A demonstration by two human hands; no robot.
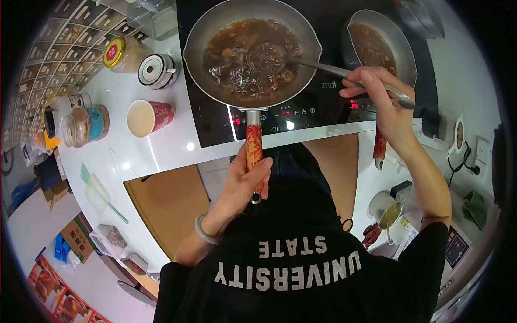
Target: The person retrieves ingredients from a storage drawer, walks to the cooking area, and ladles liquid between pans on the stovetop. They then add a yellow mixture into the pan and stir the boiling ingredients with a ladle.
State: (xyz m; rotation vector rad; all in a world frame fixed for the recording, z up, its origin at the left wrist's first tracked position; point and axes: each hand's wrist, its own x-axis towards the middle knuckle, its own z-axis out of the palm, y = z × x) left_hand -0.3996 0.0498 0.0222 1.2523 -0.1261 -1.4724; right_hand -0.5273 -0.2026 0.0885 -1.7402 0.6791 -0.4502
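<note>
My left hand (243, 182) is wrapped round the red-and-gold patterned handle of a frying pan (195, 70), which sits on the black induction cooktop (318, 119). Brown liquid (231, 40) bubbles inside, with small pieces in it. My right hand (385, 99) grips the metal handle of a ladle (331, 69), whose round bowl is down in that liquid. Just beyond my right hand stands a second pan (399, 40) with similar brown liquid; its handle (380, 145) points towards me, partly behind my wrist.
Left of the cooktop are a paper cup (157, 117), a lidded white pot (155, 72), a yellow-lidded jar (126, 55) and a blue-labelled jar (89, 125). A metal pot (383, 204) stands on the right counter, near a wall socket (482, 153) with a plugged cord.
</note>
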